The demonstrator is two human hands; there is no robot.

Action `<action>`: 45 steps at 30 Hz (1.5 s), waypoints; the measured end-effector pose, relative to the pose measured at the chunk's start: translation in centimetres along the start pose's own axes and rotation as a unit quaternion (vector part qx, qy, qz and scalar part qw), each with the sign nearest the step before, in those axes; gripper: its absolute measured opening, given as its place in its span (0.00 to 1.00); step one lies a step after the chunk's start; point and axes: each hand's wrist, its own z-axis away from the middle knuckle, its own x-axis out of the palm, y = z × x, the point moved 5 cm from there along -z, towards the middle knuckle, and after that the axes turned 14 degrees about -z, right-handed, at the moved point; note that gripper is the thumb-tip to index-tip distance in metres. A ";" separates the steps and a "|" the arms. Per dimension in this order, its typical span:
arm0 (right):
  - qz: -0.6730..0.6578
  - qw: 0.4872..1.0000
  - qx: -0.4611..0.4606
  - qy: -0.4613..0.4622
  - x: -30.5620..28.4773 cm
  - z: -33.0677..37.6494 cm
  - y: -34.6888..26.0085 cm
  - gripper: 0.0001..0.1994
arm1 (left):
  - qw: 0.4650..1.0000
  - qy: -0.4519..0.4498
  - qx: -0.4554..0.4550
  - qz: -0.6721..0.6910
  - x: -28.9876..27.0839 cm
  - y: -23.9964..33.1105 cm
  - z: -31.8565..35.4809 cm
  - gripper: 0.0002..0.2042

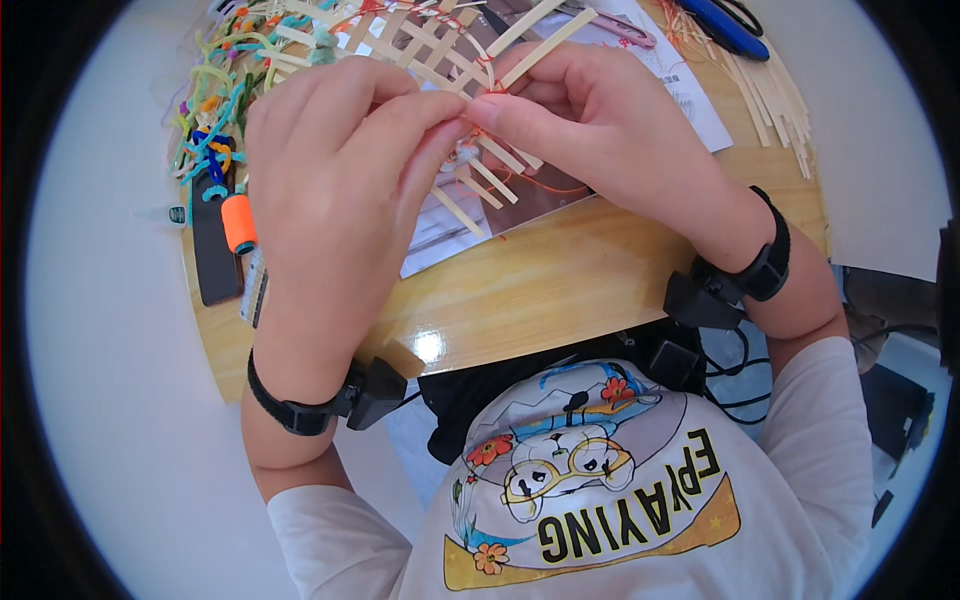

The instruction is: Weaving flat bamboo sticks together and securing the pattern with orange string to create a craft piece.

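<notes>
A lattice of crossed pale flat wooden strips (436,46), bound in places with orange-red thread (545,186), is at the top middle over printed sheets. My left hand (335,165) is closed in a pinch at the lattice's near part, where the thread comes out by its fingertips. My right hand (600,115) grips the lattice from the right, thumb on top and fingers curled beneath a strip. Both sets of fingertips nearly meet, and they hide the exact spot where thread and strips cross.
Colourful fuzzy craft stems (215,95) lie heaped at the far left. Near them are an orange thread spool (238,224), a dark flat case (215,250) and a ruler (254,285). Loose wooden strips (770,95) and a blue-handled tool (725,25) lie far right; pink scissors (625,28) rest nearby.
</notes>
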 end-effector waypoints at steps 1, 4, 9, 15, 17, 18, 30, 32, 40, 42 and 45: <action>0.002 1.000 0.012 0.003 0.0 0.0 0.1 0.14 | 1.000 -0.001 0.003 -0.007 0.0 0.0 0.0 0.08; -0.017 0.999 0.035 -0.019 0.1 0.4 0.2 0.13 | 0.999 -0.016 0.010 -0.032 -0.1 0.2 0.2 0.07; 0.011 0.999 0.044 -0.008 0.1 0.3 0.6 0.13 | 0.998 -0.034 0.039 -0.023 0.4 0.4 0.1 0.08; -0.024 0.997 0.070 -0.018 0.1 0.3 0.5 0.12 | 0.998 -0.061 0.020 0.019 1.4 0.2 0.2 0.08; -0.036 0.995 0.095 -0.017 -0.1 0.3 0.5 0.12 | 0.996 -0.076 -0.010 0.054 1.4 -0.5 0.3 0.07; -0.034 0.994 0.107 -0.015 -0.2 0.3 0.6 0.12 | 0.995 -0.060 -0.019 0.075 1.3 -0.8 0.2 0.06; -0.080 0.993 0.080 -0.038 -0.7 -0.6 1.5 0.13 | 0.733 -0.033 -0.307 0.606 1.1 -4.7 0.3 0.09; -0.069 0.993 0.090 -0.032 -0.9 -0.6 1.6 0.13 | 0.754 -0.020 -0.342 0.561 1.2 -5.5 0.5 0.09; -0.003 0.997 0.083 -0.001 -1.8 -1.0 1.8 0.19 | 0.807 0.126 -0.388 0.428 -0.3 -8.3 1.1 0.10; -0.012 0.998 0.063 -0.001 -1.9 -1.2 1.8 0.19 | 0.832 0.217 -0.361 0.360 -1.6 -9.2 1.0 0.10; -0.036 0.997 0.061 -0.003 -1.9 -1.2 1.9 0.19 | 0.844 0.278 -0.407 0.214 -2.5 -10.3 1.6 0.10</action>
